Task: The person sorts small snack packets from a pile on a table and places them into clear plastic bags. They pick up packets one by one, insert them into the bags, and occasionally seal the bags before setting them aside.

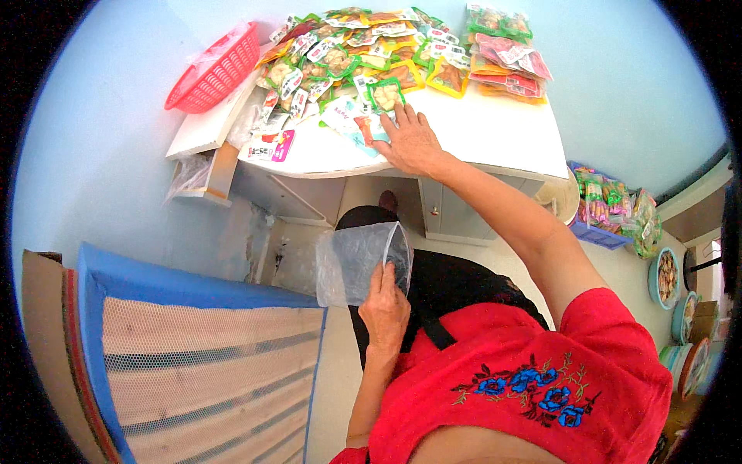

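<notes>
In my left hand (385,316) is a clear plastic bag (351,261), held by its rim above my lap, with its mouth towards the right. My right hand (410,142) reaches over the white tabletop (493,133), palm down and fingers spread. Its fingertips touch the near edge of a heap of sealed food packets (342,55). Just beyond the fingers lies a green-edged packet (386,94). By the thumb is a pale blue packet (351,122) with a reddish picture. Whether the fingers pinch any packet is not plain.
A red plastic basket (217,72) leans at the table's left end, above an open drawer (200,174). Stacked filled bags (507,64) stand at the back right. A purple crate (600,232) of packets sits on the floor. To my left is a blue-framed mesh panel (203,365).
</notes>
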`<state>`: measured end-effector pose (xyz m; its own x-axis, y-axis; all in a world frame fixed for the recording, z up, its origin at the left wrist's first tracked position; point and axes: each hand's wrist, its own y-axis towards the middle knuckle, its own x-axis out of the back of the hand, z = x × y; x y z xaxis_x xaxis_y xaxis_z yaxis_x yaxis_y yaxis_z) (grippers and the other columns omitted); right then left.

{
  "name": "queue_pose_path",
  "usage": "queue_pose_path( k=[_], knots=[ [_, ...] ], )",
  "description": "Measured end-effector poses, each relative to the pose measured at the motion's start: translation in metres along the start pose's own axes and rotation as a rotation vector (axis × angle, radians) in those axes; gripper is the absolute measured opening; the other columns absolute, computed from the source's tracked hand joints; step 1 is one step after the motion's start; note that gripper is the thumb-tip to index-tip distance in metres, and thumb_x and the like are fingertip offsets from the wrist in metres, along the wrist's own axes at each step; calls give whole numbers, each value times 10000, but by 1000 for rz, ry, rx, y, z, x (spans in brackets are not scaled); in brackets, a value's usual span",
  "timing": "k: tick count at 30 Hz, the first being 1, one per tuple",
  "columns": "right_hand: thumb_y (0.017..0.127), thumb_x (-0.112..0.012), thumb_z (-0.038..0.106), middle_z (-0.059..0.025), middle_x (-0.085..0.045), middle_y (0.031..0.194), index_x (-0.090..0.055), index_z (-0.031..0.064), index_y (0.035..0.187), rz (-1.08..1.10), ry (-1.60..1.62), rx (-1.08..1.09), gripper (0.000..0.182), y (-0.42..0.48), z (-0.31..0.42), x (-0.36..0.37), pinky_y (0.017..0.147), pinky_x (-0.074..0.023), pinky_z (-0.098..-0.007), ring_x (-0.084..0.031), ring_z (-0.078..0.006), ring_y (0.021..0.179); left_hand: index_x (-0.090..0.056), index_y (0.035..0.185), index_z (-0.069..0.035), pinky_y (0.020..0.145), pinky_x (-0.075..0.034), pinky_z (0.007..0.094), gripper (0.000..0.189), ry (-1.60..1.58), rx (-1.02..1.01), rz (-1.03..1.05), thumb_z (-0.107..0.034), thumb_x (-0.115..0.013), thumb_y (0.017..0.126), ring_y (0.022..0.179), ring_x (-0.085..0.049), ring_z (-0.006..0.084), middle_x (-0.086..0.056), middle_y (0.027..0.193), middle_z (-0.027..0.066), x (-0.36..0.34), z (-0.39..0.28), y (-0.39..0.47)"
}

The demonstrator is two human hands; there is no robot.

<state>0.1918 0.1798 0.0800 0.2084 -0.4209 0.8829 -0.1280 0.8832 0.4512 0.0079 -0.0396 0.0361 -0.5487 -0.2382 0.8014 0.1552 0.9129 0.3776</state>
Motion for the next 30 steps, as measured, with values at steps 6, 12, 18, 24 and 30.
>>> queue_pose_path(
  k=[6,12,18,24,30],
  knots=[
    [959,-433,320,-169,-468,1359,-451,60,1334,-85,-73,246,457,6,0,-13,1032,-324,-554,-394,-377,1302,-621,1128,-19,763,-542,422,305,-14,-1,6,4,-571,828,949,-639,393,-624,1139,221,1,-2,1],
    [970,-421,247,-110,-535,1278,-454,55,1322,-87,26,422,402,28,11,-30,1001,-358,-552,-481,-329,1215,-612,1124,-16,679,-558,406,340,19,-91,-51,15,-566,789,856,-661,363,-610,1179,173,-7,5,-2],
    [969,-421,240,-120,-560,1230,-473,39,1304,-76,21,408,394,57,38,-50,998,-367,-550,-507,-316,1176,-627,1117,-42,725,-546,426,326,-24,-8,-18,0,-588,797,899,-649,386,-629,1126,194,-6,3,2],
    [964,-424,243,-142,-558,1225,-477,34,1304,80,21,360,403,81,56,-55,1020,-346,-573,-505,-325,1182,-617,1123,-26,644,-556,401,347,45,-47,-33,17,-560,783,817,-665,355,-617,1166,163,-4,9,7],
    [964,-426,257,-140,-543,1247,-495,26,1263,65,67,356,384,80,54,-57,1018,-336,-584,-488,-326,1202,-619,1117,-29,633,-556,401,338,28,-46,-42,12,-556,787,802,-666,351,-622,1164,160,-6,11,10]
  ],
)
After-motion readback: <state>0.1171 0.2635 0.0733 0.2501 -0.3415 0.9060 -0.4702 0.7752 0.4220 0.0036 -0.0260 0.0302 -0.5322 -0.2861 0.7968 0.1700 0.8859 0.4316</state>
